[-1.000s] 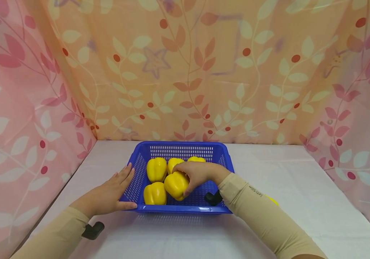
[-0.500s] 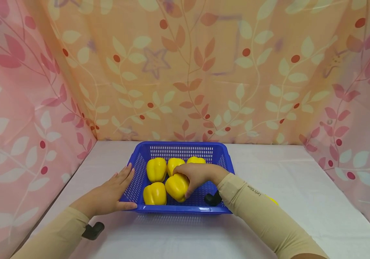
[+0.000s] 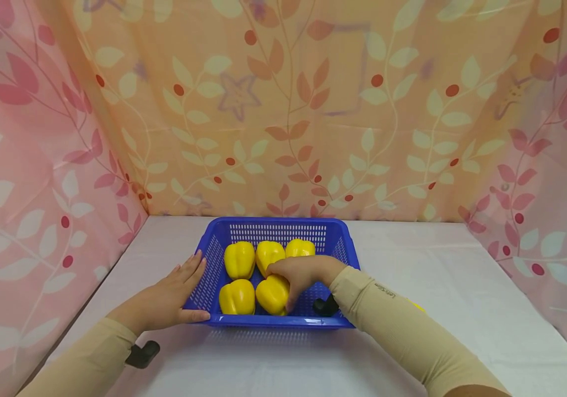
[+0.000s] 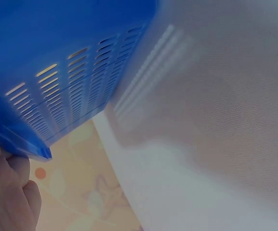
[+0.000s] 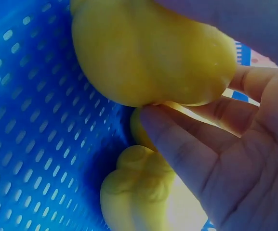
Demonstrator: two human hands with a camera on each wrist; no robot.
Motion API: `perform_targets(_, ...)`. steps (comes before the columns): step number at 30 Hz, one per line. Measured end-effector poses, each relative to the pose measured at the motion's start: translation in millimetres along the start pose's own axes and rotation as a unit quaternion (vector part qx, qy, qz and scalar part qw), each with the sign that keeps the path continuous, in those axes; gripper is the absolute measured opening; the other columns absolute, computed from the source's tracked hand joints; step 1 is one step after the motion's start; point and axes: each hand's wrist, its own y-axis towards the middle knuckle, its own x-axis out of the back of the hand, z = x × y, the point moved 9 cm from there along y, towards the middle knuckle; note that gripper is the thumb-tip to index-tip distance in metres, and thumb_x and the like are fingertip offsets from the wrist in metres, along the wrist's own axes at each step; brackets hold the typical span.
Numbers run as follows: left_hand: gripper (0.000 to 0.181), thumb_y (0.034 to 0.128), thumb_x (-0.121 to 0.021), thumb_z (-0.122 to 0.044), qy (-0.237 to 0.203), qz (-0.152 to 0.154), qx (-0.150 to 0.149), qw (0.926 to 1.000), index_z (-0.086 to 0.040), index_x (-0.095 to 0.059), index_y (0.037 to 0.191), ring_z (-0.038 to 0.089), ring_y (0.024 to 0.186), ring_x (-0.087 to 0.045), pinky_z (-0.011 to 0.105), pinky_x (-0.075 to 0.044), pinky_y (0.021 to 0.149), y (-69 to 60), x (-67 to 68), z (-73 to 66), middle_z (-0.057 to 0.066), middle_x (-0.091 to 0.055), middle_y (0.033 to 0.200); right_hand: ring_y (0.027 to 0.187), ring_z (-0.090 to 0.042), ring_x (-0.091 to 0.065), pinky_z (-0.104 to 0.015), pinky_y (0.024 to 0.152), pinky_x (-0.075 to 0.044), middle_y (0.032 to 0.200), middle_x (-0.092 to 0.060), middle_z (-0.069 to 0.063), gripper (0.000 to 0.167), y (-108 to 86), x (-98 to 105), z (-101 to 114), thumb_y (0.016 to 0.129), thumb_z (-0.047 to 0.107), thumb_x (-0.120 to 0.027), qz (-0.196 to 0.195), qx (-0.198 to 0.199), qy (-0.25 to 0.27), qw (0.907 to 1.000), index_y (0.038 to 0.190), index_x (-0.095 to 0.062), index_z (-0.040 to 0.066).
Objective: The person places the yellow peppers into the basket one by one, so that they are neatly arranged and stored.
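Note:
A yellow bell pepper (image 3: 271,295) is gripped by my right hand (image 3: 299,274) inside the blue basket (image 3: 283,320), low in its front middle. In the right wrist view the thumb and fingers curl round this pepper (image 5: 148,53), with another pepper (image 5: 139,192) close by. Beside it at the front left lies a pepper (image 3: 237,297). Along the back sit three more: a left pepper (image 3: 239,260), a middle pepper (image 3: 269,256) and a right pepper (image 3: 300,248). My left hand (image 3: 171,292) rests with straight fingers on the basket's left rim.
The basket stands on a white-covered table (image 3: 412,259). A bit of something yellow (image 3: 416,304) shows behind the right sleeve (image 3: 402,325). Patterned curtains (image 3: 283,110) close off the back and both sides.
My right hand has lowered the pepper slightly toward the basket's front and right, showing more of the back peppers. The left hand and basket have stayed in place.

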Motion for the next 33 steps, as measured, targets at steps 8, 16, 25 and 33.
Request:
perform_targets(8,0.109,0.0724,-0.049,-0.073,-0.002,-0.001,0.000,1.0000,-0.002,-0.013,0.145,0.031,0.139,-0.009,0.052,-0.015,0.109,0.5,-1.3,0.3,0.016,-0.001,0.153,0.097,-0.008,-0.050,-0.030,0.094,-0.042,0.107,-0.055,0.012,0.071,-2.2,-5,-7,0.063,0.040,-0.081,0.016,-0.033,0.015,0.9992,0.124,-0.049,0.023)
perform_targets(16,0.108,0.0730,-0.051,-0.072,-0.005,-0.001,0.001,1.0000,-0.002,-0.013,0.145,0.032,0.139,-0.009,0.052,-0.015,0.109,0.3,-1.5,0.2,0.016,-0.001,0.153,0.095,-0.007,-0.051,-0.026,0.093,-0.044,0.108,-0.056,0.012,0.069,-4.4,-7,-10,0.065,0.039,-0.079,0.034,-0.044,0.030,0.9980,0.125,-0.051,0.022)
perform_targets(25,0.109,0.0728,-0.048,-0.074,0.001,-0.008,-0.006,0.9999,-0.001,-0.013,0.145,0.032,0.139,-0.010,0.052,-0.016,0.109,-0.5,-0.6,0.5,0.017,-0.002,0.152,0.085,-0.008,-0.052,-0.020,0.081,-0.046,0.092,-0.057,0.013,0.043,-4.6,-3,-6,0.070,0.035,-0.077,0.025,-0.032,0.025,0.9989,0.106,-0.056,0.024)
perform_targets(33,0.110,0.0721,-0.045,-0.076,0.000,-0.004,-0.003,1.0000,-0.002,-0.011,0.146,0.031,0.139,-0.009,0.052,-0.015,0.109,-0.1,-1.5,2.3,0.016,-0.001,0.153,0.083,-0.009,-0.053,-0.021,0.078,-0.047,0.089,-0.059,0.010,0.036,-4.7,2,-5,0.075,0.037,-0.073,0.023,-0.029,0.040,0.9985,0.104,-0.058,0.023)
